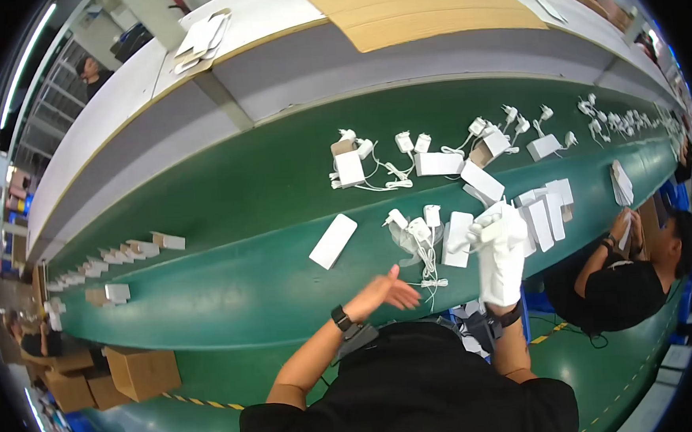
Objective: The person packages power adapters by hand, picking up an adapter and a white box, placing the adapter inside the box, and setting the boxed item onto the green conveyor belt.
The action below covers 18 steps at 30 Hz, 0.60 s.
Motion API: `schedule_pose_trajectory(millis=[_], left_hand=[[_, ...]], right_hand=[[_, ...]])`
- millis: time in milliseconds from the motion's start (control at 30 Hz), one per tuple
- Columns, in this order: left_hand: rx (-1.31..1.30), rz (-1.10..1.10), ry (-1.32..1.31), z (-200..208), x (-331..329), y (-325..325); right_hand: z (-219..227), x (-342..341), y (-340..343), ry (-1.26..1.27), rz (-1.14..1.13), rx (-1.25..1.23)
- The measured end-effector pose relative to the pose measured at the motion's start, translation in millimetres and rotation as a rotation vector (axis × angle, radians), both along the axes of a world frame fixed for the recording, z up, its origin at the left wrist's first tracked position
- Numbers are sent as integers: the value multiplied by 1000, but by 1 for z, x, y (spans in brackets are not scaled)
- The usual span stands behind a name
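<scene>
My left hand [390, 291], bare with fingers stretched out, hovers over the belt's near edge and holds nothing. Beside it lie white plug adapters [419, 229] with coiled white cables [428, 268], partly over clear plastic. My right hand [497, 258], in a white glove, reaches up among white boxes. Its fingers look bent together, but white on white hides what they hold. Just left of the glove is a narrow white box [457, 239]; more boxes [554, 215] stand to its right. Another box [482, 180] lies tilted beyond the glove. A single box [333, 241] rests apart, farther left.
The green belt [208, 288] carries more boxed adapters [439, 163] on its far strip and a row of boxes [130, 251] at left. Cardboard cartons [143, 369] stand on the floor at lower left. A co-worker [627, 270] handles a white piece at right. Behind runs a shelf with cardboard [420, 9].
</scene>
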State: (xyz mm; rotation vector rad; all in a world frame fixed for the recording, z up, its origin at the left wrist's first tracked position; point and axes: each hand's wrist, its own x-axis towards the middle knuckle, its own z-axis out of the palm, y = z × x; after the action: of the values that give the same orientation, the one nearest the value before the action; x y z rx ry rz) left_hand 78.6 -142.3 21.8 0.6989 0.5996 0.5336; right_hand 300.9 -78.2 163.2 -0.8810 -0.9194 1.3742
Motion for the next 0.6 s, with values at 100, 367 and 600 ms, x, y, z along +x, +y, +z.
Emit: schedule_pose_trajectory(millis=[100,367,600], left_hand=[[-486,473,-546,92,42,-3],[-47,1002,-305,26,7,34],[227,1123,-86,70,25,36]], right_hand=[[7,-39,-11,235,94,67],[-45,-59,-17,-72,664,-118],[-88,-87,-6,-354,606,120]])
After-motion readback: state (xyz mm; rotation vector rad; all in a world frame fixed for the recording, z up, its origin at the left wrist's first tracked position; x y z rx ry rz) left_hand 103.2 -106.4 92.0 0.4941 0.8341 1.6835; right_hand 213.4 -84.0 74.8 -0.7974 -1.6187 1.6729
